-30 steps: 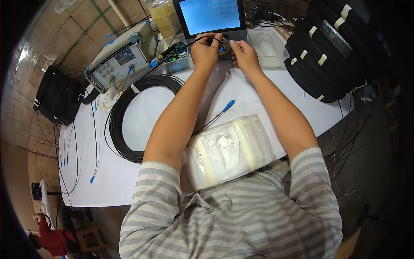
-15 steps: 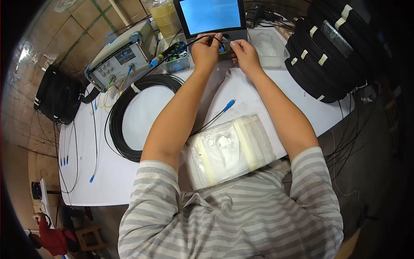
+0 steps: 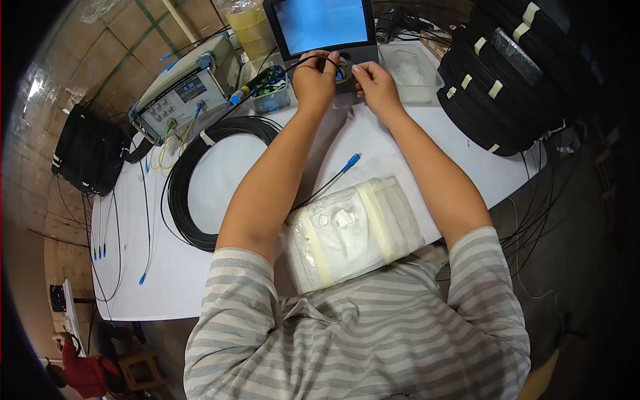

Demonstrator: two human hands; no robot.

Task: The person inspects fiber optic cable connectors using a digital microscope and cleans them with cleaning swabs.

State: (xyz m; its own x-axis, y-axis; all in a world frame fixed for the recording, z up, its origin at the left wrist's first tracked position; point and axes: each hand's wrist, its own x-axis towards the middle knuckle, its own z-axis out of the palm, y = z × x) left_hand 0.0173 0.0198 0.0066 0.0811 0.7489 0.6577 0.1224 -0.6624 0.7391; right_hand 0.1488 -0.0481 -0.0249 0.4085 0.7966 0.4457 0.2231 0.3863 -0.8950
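Note:
My left hand (image 3: 316, 79) pinches a black cable with a blue connector (image 3: 339, 75) at its end, just below the lit screen (image 3: 323, 25). Close on its right, my right hand (image 3: 375, 85) has thumb and index finger pressed together; what they hold, if anything, is too small to make out. A coil of black cable (image 3: 175, 190) lies on the table left of my forearms. Between my forearms, a second blue connector (image 3: 351, 161) rests above a plastic-wrapped package (image 3: 347, 230).
A meter (image 3: 183, 93) with yellow leads stands at the back left. Stacked black coils (image 3: 507, 87) fill the right side of the white table (image 3: 173, 287). A clear tray (image 3: 410, 70) sits beside the screen. Another person in red (image 3: 87, 373) is at the lower left.
The whole view has shifted slightly. My hands remain at the screen's base in nearly the same pose, the left still pinching the cable.

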